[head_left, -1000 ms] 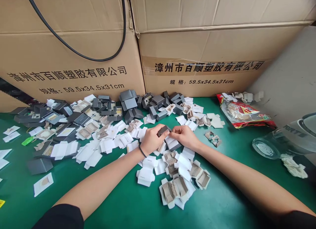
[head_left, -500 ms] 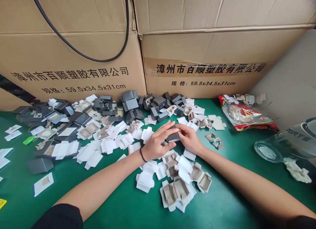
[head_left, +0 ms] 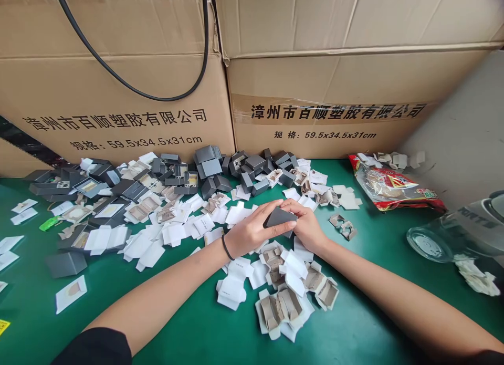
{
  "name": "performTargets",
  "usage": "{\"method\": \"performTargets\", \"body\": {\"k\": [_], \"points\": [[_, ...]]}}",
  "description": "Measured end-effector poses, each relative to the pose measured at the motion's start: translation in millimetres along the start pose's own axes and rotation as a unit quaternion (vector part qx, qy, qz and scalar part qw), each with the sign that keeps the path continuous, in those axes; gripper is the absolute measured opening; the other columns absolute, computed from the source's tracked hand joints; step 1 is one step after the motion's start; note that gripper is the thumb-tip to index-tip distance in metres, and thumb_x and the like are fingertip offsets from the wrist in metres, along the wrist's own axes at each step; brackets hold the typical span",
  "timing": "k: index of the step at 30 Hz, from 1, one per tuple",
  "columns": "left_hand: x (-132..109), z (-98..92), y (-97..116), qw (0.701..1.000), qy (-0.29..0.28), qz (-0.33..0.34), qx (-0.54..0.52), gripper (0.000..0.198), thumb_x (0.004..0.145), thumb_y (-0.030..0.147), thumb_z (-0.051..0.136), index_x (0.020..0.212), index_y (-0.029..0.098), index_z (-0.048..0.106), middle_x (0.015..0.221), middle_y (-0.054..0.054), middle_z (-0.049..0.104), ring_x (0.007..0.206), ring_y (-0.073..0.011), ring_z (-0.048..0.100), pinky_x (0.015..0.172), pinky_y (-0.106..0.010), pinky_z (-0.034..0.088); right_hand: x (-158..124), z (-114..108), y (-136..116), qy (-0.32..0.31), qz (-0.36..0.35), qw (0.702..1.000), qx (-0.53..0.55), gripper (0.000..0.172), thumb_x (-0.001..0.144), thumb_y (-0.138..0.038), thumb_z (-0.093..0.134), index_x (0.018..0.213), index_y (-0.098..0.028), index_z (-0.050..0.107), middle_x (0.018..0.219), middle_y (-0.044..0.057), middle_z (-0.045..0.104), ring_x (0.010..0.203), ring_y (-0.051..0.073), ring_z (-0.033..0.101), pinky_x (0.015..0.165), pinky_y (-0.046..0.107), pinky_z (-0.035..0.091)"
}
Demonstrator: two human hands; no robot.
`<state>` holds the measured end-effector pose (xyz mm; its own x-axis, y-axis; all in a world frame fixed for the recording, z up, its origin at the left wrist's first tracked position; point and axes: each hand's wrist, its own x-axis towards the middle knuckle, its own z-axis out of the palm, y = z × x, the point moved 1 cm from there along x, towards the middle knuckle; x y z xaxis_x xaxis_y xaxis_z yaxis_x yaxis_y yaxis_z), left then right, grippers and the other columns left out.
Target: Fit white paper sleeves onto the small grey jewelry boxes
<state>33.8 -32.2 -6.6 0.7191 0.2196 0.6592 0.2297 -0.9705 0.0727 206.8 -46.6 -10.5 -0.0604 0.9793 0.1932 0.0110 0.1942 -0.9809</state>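
Note:
A small dark grey box is held between my two hands above the green table. My left hand grips its left side, thumb along the near edge and fingers over the far side. On the right side, my right hand has its fingers closed against the box. Whether the box is shut or holds anything I cannot tell. Just below my hands lies a pile of unfolded white and brown card inserts. Left of my left hand, more white card pieces are heaped.
Many dark grey boxes are heaped along the back, before large cardboard cartons. To the right lie a red snack bag, a clear bottle and crumpled tissue. A black cable hangs in front of the cartons.
The dark grey box has turned and come up between my hands, so a broader face of it shows. My hands have shifted slightly; the piles look the same.

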Motion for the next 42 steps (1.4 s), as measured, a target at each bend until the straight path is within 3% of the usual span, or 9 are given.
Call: {"method": "performTargets", "body": {"k": [5, 13, 17, 24, 30, 33, 36, 39, 42], "points": [[-3, 0.4, 0, 1.0, 0.002, -0.014, 0.016, 0.049, 0.084, 0.011, 0.053, 0.127, 0.034, 0.048, 0.124, -0.008, 0.043, 0.122, -0.0238, 0.045, 0.101, -0.054, 0.04, -2, -1, -4, -0.033, -0.009, 0.999, -0.011, 0.013, 0.068, -0.033, 0.071, 0.066, -0.021, 0.067, 0.083, 0.002, 0.05, 0.078, 0.014, 0.051, 0.073, 0.03, 0.043], [3, -3.7, 4, 0.999, 0.013, -0.045, 0.021, 0.041, 0.083, 0.015, 0.054, 0.121, 0.03, 0.056, 0.115, -0.009, 0.041, 0.112, -0.0226, 0.046, 0.095, -0.047, 0.046, -1, 2, -2, -0.04, -0.066, 0.994, -0.075, 0.012, 0.071, -0.025, 0.063, 0.065, -0.018, 0.057, 0.088, 0.003, 0.056, 0.078, 0.014, 0.053, 0.069, 0.028, 0.045], [2, -3.4, 2, 0.996, 0.01, -0.079, 0.025, 0.041, 0.084, 0.018, 0.052, 0.122, 0.031, 0.055, 0.115, -0.009, 0.041, 0.105, -0.021, 0.045, 0.086, -0.039, 0.051, -1, 3, -1, -0.026, -0.03, 0.991, -0.127, 0.006, 0.073, -0.023, 0.055, 0.075, -0.019, 0.052, 0.081, 0.001, 0.059, 0.069, 0.013, 0.053, 0.061, 0.026, 0.046], [-3, -0.1, -6, 0.982, 0.044, -0.178, -0.041, 0.04, 0.09, 0.031, 0.043, 0.13, 0.031, 0.049, 0.119, -0.01, 0.039, 0.111, -0.0221, 0.046, 0.089, -0.038, 0.05, -2, 7, -3, -0.157, 0.006, 0.987, 0.03, 0.042, 0.074, -0.034, 0.063, 0.111, -0.023, 0.047, 0.103, 0.004, 0.056, 0.079, 0.013, 0.057, 0.067, 0.027, 0.053], [18, -1.0, -6, 0.973, 0.071, -0.201, -0.087, 0.039, 0.093, 0.035, 0.035, 0.126, 0.027, 0.054, 0.119, -0.01, 0.041, 0.115, -0.0222, 0.044, 0.096, -0.041, 0.044, 10, -3, -14, -0.112, -0.035, 0.993, 0.019, 0.032, 0.075, -0.041, 0.065, 0.101, -0.022, 0.057, 0.09, 0.002, 0.056, 0.065, 0.012, 0.055, 0.06, 0.029, 0.054], [38, -0.4, -13, 0.973, 0.079, -0.208, -0.063, 0.039, 0.092, 0.036, 0.036, 0.125, 0.027, 0.056, 0.117, -0.01, 0.042, 0.115, -0.0229, 0.043, 0.098, -0.042, 0.042, 19, -17, -22, -0.086, -0.093, 0.99, -0.057, 0.025, 0.079, -0.038, 0.061, 0.097, -0.022, 0.061, 0.101, 0.006, 0.055, 0.079, 0.017, 0.057, 0.058, 0.03, 0.055], [62, 7.3, -27, 0.976, 0.074, -0.204, -0.021, 0.037, 0.092, 0.033, 0.037, 0.12, 0.027, 0.059, 0.116, -0.009, 0.044, 0.112, -0.0219, 0.043, 0.099, -0.041, 0.041, 29, -38, -16, 0.015, -0.143, 0.965, -0.22, 0.026, 0.084, -0.03, 0.049, 0.106, -0.022, 0.06, 0.109, 0.009, 0.055, 0.088, 0.021, 0.056, 0.061, 0.032, 0.054], [80, 24.6, -44, 0.978, 0.043, -0.205, 0.012, 0.035, 0.09, 0.034, 0.042, 0.119, 0.027, 0.06, 0.12, -0.009, 0.046, 0.114, -0.0231, 0.04, 0.1, -0.043, 0.04, 37, -58, 3, 0.13, -0.177, 0.891, -0.396, 0.035, 0.083, -0.022, 0.043, 0.116, -0.018, 0.054, 0.113, 0.013, 0.055, 0.09, 0.024, 0.055, 0.078, 0.04, 0.05], [86, 44.2, -55, 0.975, -0.005, -0.219, 0.026, 0.041, 0.085, 0.032, 0.052, 0.126, 0.026, 0.053, 0.131, -0.011, 0.042, 0.125, -0.0272, 0.033, 0.103, -0.048, 0.036, 40, -67, 20, 0.125, -0.173, 0.824, -0.524, 0.048, 0.081, -0.024, 0.046, 0.127, -0.012, 0.047, 0.121, 0.018, 0.052, 0.107, 0.032, 0.047, 0.09, 0.049, 0.042]]}}
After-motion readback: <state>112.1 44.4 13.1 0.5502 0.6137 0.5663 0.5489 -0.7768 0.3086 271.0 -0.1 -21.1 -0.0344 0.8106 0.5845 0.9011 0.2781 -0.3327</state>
